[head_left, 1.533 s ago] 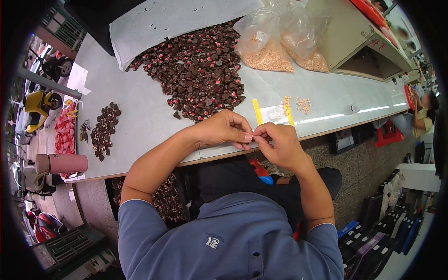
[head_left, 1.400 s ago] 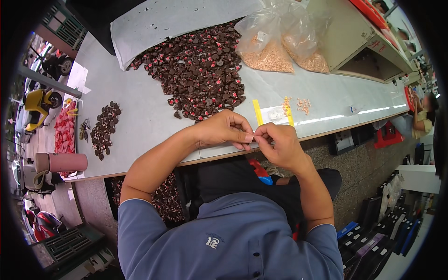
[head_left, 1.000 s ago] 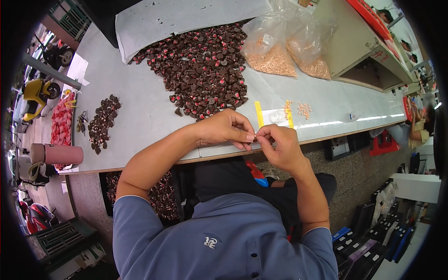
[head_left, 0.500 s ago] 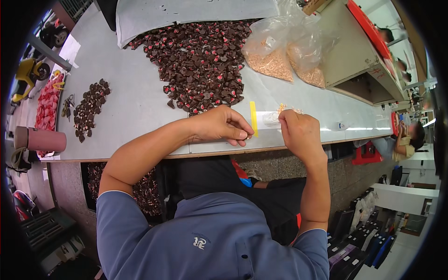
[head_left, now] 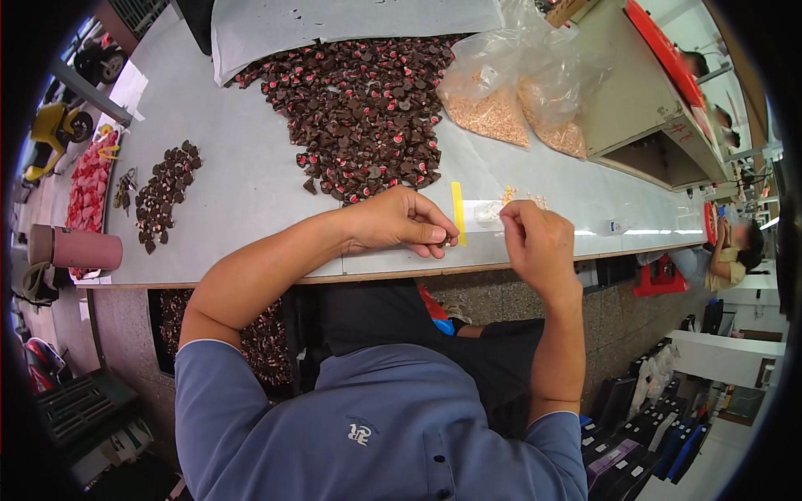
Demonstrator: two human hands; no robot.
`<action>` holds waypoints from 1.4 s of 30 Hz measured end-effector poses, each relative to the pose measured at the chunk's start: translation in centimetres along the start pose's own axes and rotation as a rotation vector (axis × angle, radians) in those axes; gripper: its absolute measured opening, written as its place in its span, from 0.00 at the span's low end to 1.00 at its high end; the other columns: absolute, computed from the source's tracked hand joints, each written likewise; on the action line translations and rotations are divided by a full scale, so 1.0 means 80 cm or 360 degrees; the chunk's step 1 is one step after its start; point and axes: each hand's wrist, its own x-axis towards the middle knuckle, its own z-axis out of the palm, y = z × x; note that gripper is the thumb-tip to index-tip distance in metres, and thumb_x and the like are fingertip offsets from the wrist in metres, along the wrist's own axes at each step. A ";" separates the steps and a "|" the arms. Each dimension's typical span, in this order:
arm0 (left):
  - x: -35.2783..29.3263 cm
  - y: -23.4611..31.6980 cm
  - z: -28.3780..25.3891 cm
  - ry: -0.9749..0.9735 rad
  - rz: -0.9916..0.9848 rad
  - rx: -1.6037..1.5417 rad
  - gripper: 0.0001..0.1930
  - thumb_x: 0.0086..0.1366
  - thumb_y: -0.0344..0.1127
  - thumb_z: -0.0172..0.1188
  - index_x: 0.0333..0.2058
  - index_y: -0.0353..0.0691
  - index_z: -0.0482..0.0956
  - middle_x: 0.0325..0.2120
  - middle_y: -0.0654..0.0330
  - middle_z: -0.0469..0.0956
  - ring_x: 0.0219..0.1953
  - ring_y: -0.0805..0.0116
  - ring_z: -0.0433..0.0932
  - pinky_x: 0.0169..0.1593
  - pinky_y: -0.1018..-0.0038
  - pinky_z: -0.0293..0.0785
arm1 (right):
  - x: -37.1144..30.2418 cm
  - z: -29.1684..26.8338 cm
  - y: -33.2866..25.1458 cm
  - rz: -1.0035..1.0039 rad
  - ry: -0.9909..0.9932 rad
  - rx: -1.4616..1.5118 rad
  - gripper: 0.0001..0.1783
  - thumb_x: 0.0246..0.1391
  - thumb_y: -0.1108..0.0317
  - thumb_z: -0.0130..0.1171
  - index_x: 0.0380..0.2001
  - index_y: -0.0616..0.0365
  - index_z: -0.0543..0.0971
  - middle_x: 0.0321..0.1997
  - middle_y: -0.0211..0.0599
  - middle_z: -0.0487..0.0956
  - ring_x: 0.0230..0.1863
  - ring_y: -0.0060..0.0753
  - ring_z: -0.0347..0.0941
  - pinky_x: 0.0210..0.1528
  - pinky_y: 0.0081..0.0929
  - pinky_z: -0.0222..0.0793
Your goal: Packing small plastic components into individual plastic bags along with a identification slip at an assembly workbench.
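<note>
Grey desk [head_left: 242, 159] is running along in front of you, with a pink tumbler [head_left: 86, 249] standing at the left end, then a small heap of dark pieces [head_left: 167, 192], then a way bigger heap [head_left: 359, 117]. Your left grip [head_left: 386, 220] is pinching one little dark piece [head_left: 448, 240] between thumb and fingertips, just left of a yellow strip [head_left: 458, 212]. Past that, your right grip [head_left: 543, 244] is curling in beside a whitish clump [head_left: 487, 215]; can't tell if it's pinching anything. Beige bits [head_left: 507, 194] are peeking out beyond it. Imo you're best off holding the left pinch light and steady, and using just the right fingertips.
</note>
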 end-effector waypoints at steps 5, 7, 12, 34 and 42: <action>0.001 -0.004 -0.004 0.0016 0.0001 -0.0020 0.14 0.66 0.33 0.62 0.48 0.31 0.80 0.43 0.53 0.83 0.39 0.70 0.83 0.43 0.76 0.80 | -0.009 0.028 -0.035 0.0046 0.0153 0.0583 0.05 0.50 0.80 0.62 0.29 0.61 0.77 0.20 0.37 0.78 0.19 0.33 0.76 0.22 0.26 0.68; 0.002 -0.004 -0.003 0.0030 0.0000 -0.0047 0.15 0.66 0.33 0.63 0.48 0.32 0.80 0.43 0.52 0.83 0.39 0.70 0.83 0.44 0.76 0.81 | -0.009 0.031 -0.042 0.0032 0.0154 0.0562 0.05 0.49 0.80 0.63 0.29 0.61 0.77 0.20 0.36 0.78 0.19 0.33 0.75 0.22 0.26 0.68; 0.001 -0.002 -0.001 0.0051 -0.0003 -0.0057 0.16 0.65 0.34 0.63 0.48 0.31 0.79 0.42 0.52 0.83 0.40 0.69 0.83 0.45 0.76 0.81 | -0.009 0.036 -0.046 0.0027 0.0152 0.0548 0.05 0.48 0.80 0.63 0.29 0.60 0.77 0.20 0.36 0.78 0.19 0.32 0.75 0.22 0.26 0.68; -0.004 -0.008 -0.005 0.0004 0.0039 0.0055 0.13 0.62 0.31 0.66 0.43 0.30 0.82 0.35 0.52 0.84 0.34 0.67 0.84 0.40 0.76 0.82 | -0.001 0.038 -0.050 0.0637 -0.0307 0.1169 0.12 0.56 0.75 0.64 0.34 0.62 0.68 0.25 0.30 0.73 0.26 0.14 0.69 0.28 0.18 0.65; -0.004 0.006 0.005 0.0065 -0.0016 0.0196 0.13 0.65 0.32 0.63 0.46 0.31 0.81 0.44 0.53 0.82 0.39 0.70 0.83 0.44 0.77 0.80 | -0.033 0.044 0.010 0.0892 0.0897 0.1441 0.05 0.61 0.74 0.58 0.38 0.59 0.72 0.30 0.24 0.74 0.29 0.12 0.67 0.32 0.12 0.64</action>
